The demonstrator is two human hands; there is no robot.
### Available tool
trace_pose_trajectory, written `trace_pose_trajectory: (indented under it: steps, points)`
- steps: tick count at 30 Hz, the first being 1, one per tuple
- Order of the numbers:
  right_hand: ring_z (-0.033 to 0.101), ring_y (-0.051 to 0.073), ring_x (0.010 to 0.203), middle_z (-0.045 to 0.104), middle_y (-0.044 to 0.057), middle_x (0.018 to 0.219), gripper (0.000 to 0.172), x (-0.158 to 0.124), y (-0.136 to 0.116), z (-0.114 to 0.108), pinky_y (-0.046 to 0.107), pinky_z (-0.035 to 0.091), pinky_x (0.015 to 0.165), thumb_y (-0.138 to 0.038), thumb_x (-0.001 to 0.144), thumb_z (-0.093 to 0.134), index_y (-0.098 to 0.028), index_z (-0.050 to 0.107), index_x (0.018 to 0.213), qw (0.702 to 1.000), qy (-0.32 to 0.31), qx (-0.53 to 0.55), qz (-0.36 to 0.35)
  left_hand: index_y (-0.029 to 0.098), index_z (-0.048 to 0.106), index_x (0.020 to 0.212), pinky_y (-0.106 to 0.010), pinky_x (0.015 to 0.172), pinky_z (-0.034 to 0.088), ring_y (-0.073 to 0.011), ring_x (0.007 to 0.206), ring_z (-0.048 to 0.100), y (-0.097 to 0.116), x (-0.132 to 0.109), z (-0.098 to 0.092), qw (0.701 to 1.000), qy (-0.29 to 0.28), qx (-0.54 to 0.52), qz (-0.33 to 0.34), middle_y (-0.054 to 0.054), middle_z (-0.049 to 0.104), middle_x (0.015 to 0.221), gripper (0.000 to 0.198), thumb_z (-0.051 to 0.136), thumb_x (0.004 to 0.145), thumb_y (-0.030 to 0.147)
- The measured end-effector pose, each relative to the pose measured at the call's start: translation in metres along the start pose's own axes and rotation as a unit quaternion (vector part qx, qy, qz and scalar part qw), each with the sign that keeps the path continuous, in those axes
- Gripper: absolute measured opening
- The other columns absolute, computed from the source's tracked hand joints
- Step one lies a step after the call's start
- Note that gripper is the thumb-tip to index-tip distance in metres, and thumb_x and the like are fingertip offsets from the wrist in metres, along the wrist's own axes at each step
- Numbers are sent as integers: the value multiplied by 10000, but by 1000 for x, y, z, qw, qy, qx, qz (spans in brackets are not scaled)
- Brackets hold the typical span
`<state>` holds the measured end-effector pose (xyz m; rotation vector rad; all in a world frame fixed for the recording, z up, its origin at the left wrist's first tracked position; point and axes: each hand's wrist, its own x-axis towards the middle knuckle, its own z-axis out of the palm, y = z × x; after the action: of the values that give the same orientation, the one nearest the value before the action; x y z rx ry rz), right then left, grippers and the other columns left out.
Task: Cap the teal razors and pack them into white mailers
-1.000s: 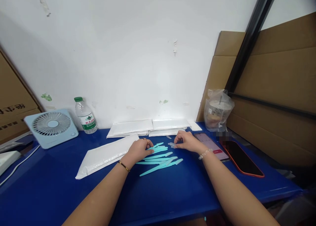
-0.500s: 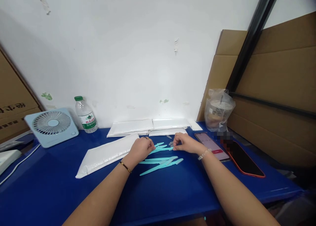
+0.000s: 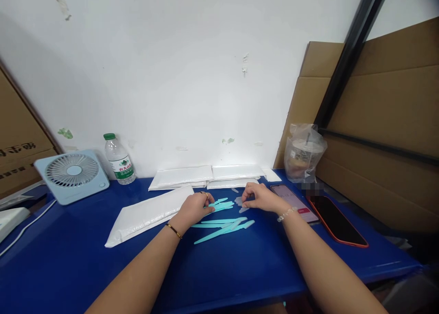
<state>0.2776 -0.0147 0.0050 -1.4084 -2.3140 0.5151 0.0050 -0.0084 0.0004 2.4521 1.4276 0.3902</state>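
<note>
My left hand [image 3: 195, 208] rests on the blue table [image 3: 240, 268] with its fingers closed on a small bundle of teal plastic sticks [image 3: 221, 205] that point to the right. My right hand [image 3: 261, 198] lies just right of the bundle's tips, fingers pinched together over a few small clear caps [image 3: 243, 209]. I cannot see whether a cap is in the pinch. Three more teal sticks [image 3: 226, 226] lie loose on the table in front of both hands.
A white padded envelope [image 3: 147, 215] lies left of my left hand, with more stacked [image 3: 206, 175] at the wall. Two phones [image 3: 334, 220] lie at the right beside a bagged drink cup [image 3: 303, 154]. A small fan [image 3: 72, 174] and water bottle [image 3: 119, 160] stand back left. Cardboard flanks both sides.
My right hand went to the tip of the held teal sticks, then drew back a little to the right. A clear cap now lies below its fingertips. The left hand stayed put.
</note>
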Motion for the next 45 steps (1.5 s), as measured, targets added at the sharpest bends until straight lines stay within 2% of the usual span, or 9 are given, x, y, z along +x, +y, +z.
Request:
trace_pose_trajectory:
  steps: [3, 7, 12, 18, 28, 32, 36, 40, 45]
  points:
    - [531, 174, 803, 571, 0, 832, 256, -2, -7, 3, 315, 320, 808, -460, 657, 718, -227, 691, 760, 995, -71, 17, -62, 240, 640, 918, -247, 650, 386, -168, 794, 567, 9, -3, 0, 999, 13, -4, 38, -11, 621, 857, 243, 578, 743, 395]
    - [521, 174, 791, 553, -3, 789, 186, -1, -13, 9, 338, 290, 839, -397, 677, 715, -215, 683, 698, 991, -106, -10, -82, 232, 681, 825, -242, 644, 383, -162, 760, 574, 21, -5, 3, 995, -46, -14, 87, -12, 640, 814, 228, 601, 725, 422]
    - [502, 173, 783, 544, -1, 836, 239, -1, -15, 11, 334, 306, 819, -401, 671, 720, -234, 660, 831, 995, -76, -17, -56, 221, 671, 731, -241, 610, 361, -147, 686, 576, 21, -5, 8, 996, -48, 0, 71, -1, 664, 740, 152, 563, 755, 325]
    - [510, 163, 772, 561, 2, 820, 178, 0, -15, 12, 300, 335, 775, -384, 713, 685, -213, 657, 753, 995, -80, 1, -52, 222, 653, 748, -252, 575, 338, -173, 704, 575, 23, -5, 6, 997, -42, 35, 58, -15, 655, 769, 196, 610, 714, 409]
    - [518, 155, 706, 596, 14, 774, 203, -2, 2, -2, 284, 357, 705, -382, 686, 703, -196, 665, 759, 1000, 12, -7, 9, 230, 637, 807, -251, 582, 346, -190, 759, 574, 4, -2, -3, 999, -7, 25, -33, -15, 650, 835, 254, 669, 643, 422]
    - [513, 159, 775, 570, 12, 837, 312, -3, -16, 5, 287, 352, 753, -485, 677, 693, -214, 682, 831, 995, -64, 22, -73, 230, 636, 866, -249, 629, 371, -191, 800, 564, 11, -8, -6, 1000, 24, 7, 16, -22, 626, 870, 356, 672, 625, 490]
    - [499, 151, 786, 543, -5, 800, 274, -2, -29, 14, 302, 320, 806, -464, 671, 711, -205, 682, 756, 986, -126, 9, -107, 225, 661, 842, -230, 604, 367, -162, 745, 565, 25, -15, -7, 993, -54, -59, 83, -8, 632, 813, 335, 611, 690, 520]
    - [484, 145, 771, 545, -1, 809, 251, -2, -25, 11, 272, 338, 745, -453, 734, 658, -205, 671, 768, 992, -83, 29, -89, 217, 678, 793, -225, 551, 336, -134, 651, 556, 29, -14, -4, 989, -94, -68, 93, 3, 648, 727, 236, 555, 766, 417]
    - [512, 130, 698, 588, -4, 781, 167, -3, -6, -1, 272, 340, 731, -348, 733, 672, -184, 643, 729, 999, -24, 25, -40, 214, 676, 732, -238, 591, 338, -148, 691, 561, 16, -6, -4, 997, -32, -14, 64, -11, 662, 758, 180, 541, 771, 324]
